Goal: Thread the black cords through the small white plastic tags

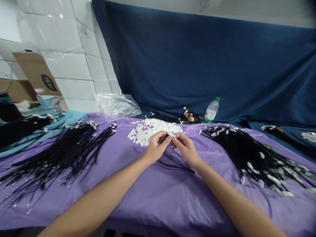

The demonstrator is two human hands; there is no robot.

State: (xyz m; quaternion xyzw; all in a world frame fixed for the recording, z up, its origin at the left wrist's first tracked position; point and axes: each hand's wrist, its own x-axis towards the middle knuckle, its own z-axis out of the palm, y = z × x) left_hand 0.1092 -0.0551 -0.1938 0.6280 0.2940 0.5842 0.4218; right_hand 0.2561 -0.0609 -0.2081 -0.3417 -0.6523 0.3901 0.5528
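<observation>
My left hand and my right hand meet over the purple table cover, fingers pinched together. Between the fingertips sits a small white tag. A thin bundle of black cords hangs from the pinch and trails down to the cover below my right wrist. Just beyond my hands lies a heap of loose white tags.
A large pile of black cords spreads at the left, another with white tags attached at the right. A water bottle, small flowers and a clear plastic bag stand at the back before a blue cloth. Cardboard boxes stand far left.
</observation>
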